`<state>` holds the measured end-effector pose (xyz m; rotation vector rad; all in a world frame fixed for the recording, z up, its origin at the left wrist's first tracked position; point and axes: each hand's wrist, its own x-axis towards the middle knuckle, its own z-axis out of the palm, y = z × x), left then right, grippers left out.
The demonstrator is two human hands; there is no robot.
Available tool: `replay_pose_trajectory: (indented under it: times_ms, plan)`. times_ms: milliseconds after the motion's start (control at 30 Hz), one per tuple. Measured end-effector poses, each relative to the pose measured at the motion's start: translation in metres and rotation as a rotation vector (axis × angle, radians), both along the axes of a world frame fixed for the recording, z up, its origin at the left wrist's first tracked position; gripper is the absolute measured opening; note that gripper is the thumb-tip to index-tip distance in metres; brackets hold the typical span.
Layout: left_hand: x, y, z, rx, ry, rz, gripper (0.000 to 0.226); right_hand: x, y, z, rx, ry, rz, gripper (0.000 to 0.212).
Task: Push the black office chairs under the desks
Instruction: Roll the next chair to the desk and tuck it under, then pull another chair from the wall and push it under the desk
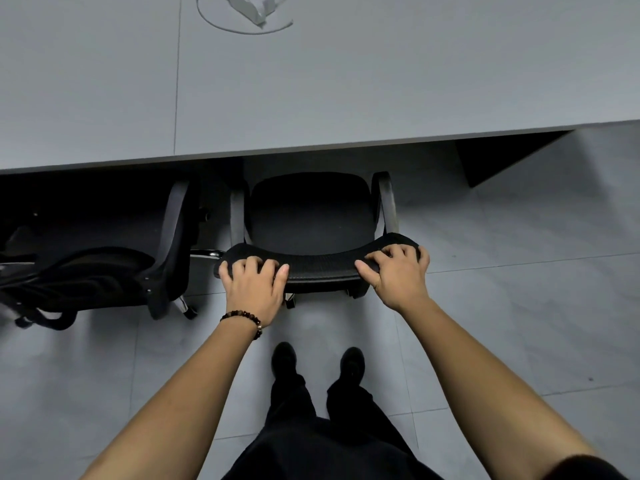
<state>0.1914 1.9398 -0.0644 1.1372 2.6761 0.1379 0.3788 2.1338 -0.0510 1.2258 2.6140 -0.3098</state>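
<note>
A black office chair [308,209] stands in front of me, its seat partly under the front edge of the grey desk [311,98]. My left hand [254,284] grips the left end of its curved mesh backrest top [322,266]. My right hand [398,275] grips the right end of the same backrest, fingers curled over the rim. A second black office chair [104,275] stands to the left, its seat hidden under the desk and its backrest sticking out.
A white object with a cable loop [256,8] lies at the far edge of the desk. The desk's dark side panel [498,157] stands at the right. My feet [318,362] stand on the grey tiled floor behind the chair.
</note>
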Motion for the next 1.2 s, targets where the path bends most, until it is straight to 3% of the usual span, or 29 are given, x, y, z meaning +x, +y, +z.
replay_pose_trajectory:
  times_ms: [200,367,600,1000,1200]
  plan:
    - [-0.002,-0.001,0.006,-0.018,-0.099,0.009,0.056,0.003,-0.003,0.001,-0.044,0.078,-0.019,0.073]
    - [0.0,-0.021,0.036,0.138,-0.233,0.08,0.043,0.019,-0.018,0.027,-0.187,0.326,-0.129,0.049]
    - [0.018,-0.073,0.085,0.457,-0.568,0.238,0.04,0.079,-0.082,0.061,-0.376,0.622,-0.545,0.058]
    - [0.031,-0.082,0.072,0.192,-0.928,-0.191,0.028,0.162,-0.283,0.077,-0.266,0.824,-1.328,0.035]
    - [0.121,-0.055,0.103,0.092,-0.998,-0.634,0.034,0.224,-0.387,0.119,0.053,0.927,-1.629,0.038]
